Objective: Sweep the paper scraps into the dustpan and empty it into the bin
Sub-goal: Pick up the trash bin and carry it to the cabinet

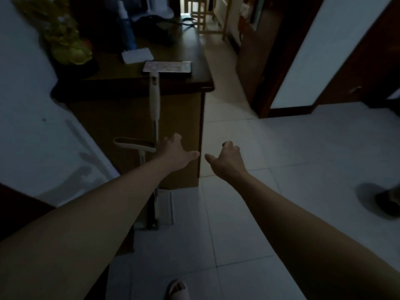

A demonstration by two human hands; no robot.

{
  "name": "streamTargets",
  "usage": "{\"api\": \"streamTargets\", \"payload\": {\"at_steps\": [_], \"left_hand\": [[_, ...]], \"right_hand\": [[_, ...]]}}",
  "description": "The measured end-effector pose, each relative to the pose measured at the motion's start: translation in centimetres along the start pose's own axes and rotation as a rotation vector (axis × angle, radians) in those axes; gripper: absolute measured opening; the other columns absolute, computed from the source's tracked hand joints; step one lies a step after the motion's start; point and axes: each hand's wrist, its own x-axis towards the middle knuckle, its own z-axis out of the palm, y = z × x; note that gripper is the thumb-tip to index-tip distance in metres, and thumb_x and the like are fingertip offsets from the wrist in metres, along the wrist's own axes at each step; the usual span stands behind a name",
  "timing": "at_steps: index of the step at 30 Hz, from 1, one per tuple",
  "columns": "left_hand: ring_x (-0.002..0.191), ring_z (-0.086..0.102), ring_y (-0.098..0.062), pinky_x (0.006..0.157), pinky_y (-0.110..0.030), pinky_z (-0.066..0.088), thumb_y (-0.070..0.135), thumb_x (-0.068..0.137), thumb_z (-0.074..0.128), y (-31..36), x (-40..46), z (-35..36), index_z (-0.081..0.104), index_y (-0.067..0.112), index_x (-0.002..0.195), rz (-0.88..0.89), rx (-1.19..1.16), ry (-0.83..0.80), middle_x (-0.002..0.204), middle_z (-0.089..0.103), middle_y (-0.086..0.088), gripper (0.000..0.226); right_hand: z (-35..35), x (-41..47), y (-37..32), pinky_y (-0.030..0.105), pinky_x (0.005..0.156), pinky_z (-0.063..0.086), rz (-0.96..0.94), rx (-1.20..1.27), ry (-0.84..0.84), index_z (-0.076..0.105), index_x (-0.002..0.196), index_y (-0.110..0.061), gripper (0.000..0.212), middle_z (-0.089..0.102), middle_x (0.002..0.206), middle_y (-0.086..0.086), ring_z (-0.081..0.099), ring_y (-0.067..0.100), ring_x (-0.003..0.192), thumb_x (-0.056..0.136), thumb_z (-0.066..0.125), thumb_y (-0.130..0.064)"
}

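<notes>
Risk: broom (154, 98) and long-handled dustpan (138, 147), leaning upright against wooden cabinet (138, 118), could topple if knocked in dim light. Left hand (175, 153) reaching beside dustpan handle, fingers spread, holding nothing. Right hand (227, 159) just right of cabinet corner, fingers loosely curled, empty. No paper scraps or bin visible.

Glossy pale floor tiles (281, 191); smooth dark wooden cabinet (134, 118) at ten o'clock, white plastic broom handle (154, 94) leaning against it.
</notes>
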Motion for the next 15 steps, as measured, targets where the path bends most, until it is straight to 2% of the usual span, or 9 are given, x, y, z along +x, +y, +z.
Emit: {"api": "streamTargets", "payload": {"at_steps": [4, 9, 15], "left_hand": [[0.141, 0.025, -0.032, 0.111, -0.046, 0.032, 0.05, 0.085, 0.061, 5.7, -1.7, 3.9, 0.028, 0.018, 0.148, 0.053, 0.05, -0.073, 0.152, 0.029, -0.011, 0.078], [0.137, 0.035, -0.03, 0.11, -0.044, 0.036, 0.051, 0.083, 0.063, 13.3, -4.9, 10.4, 0.029, 0.017, 0.148, 0.117, 0.05, -0.173, 0.15, 0.035, -0.01, 0.08], [0.135, 0.037, -0.032, 0.109, -0.041, 0.035, 0.049, 0.083, 0.063, 23.4, -9.4, 19.1, 0.031, 0.017, 0.146, 0.235, 0.081, -0.273, 0.147, 0.037, -0.013, 0.078]], "right_hand": [[-4.3, -1.1, 5.5, 0.038, 0.107, 0.036, 0.072, 0.034, 0.05, 0.025, 0.144, -0.002, 0.072, 0.03, 0.146, 0.02, 0.04, 0.033, 0.132, 0.091, 0.058, -0.037], [-10.2, -3.0, 14.0, 0.037, 0.106, 0.037, 0.183, 0.086, 0.117, 0.027, 0.142, -0.004, 0.068, 0.031, 0.145, 0.019, 0.042, 0.031, 0.13, 0.092, 0.057, -0.037], [-17.7, -5.9, 25.0, 0.038, 0.104, 0.038, 0.304, 0.147, 0.213, 0.03, 0.14, -0.005, 0.065, 0.033, 0.144, 0.016, 0.044, 0.031, 0.128, 0.09, 0.059, -0.036]]}}
